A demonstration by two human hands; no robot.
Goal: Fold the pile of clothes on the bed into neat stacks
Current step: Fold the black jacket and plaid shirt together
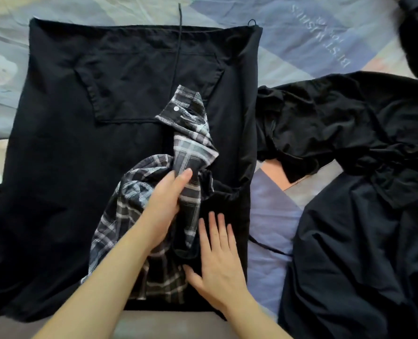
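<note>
A black hoodie (85, 148) lies spread flat on the bed, its front pocket and drawstring facing up. On top of it, near the front, lies a crumpled grey-and-black plaid shirt (190, 133) with a buttoned cuff pointing away from me. My left hand (165, 209) grips a fold of the plaid shirt, fingers curled round the cloth. Just to its right, my right hand (219, 263) lies flat with straight fingers on the black hoodie.
A heap of crumpled black clothes (359, 172) fills the right side of the bed. The patterned blue-and-pink bedsheet (271, 211) shows between the hoodie and that heap. A thin black cord (266, 248) trails across the sheet. The bed's grey front edge (164, 324) lies nearest me.
</note>
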